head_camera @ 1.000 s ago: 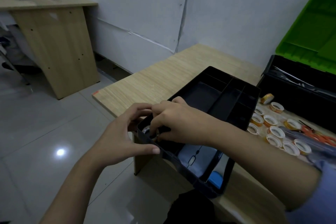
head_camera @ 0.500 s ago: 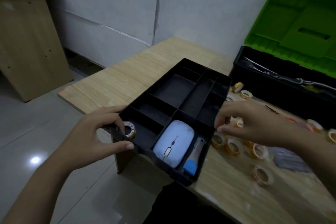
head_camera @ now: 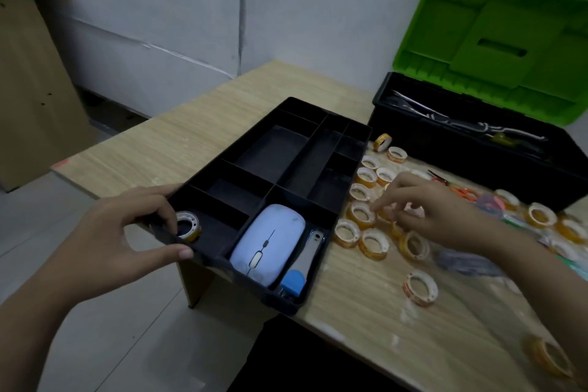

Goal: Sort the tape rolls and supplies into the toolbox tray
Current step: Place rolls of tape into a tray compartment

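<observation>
Left hand [head_camera: 117,232] at the near-left corner of the black toolbox tray [head_camera: 358,137], fingers [head_camera: 159,200] curled over the rim, thumb pressed against the outer wall below: a grip on the tray's edge. Right hand [head_camera: 439,213] out over the cluster of tape rolls [head_camera: 370,243] to the right of the tray, fingers partly spread and bent downward, tips touching or just above the rolls near one yellow roll [head_camera: 361,215]; blurred, so cannot tell whether anything is pinched.

Tray lying on the worktop [head_camera: 191,140], its near end jutting past the worktop's near edge. One tape roll [head_camera: 188,225] already in the near-left compartment, just beside the left fingertips. White computer mouse [head_camera: 269,242] in the near middle compartment; a silver-and-blue utility tool [head_camera: 302,267] in the narrow slot to its right. Far compartments dark and bare.

More rolls scattered across the worktop to the right, one [head_camera: 420,288] apart nearer the front edge, another [head_camera: 549,356] at the near right. Red printing round some roll cores, too small to read. Open black toolbox [head_camera: 413,134] with green lid [head_camera: 496,38] upright at the far right. No legible brand or label anywhere.
</observation>
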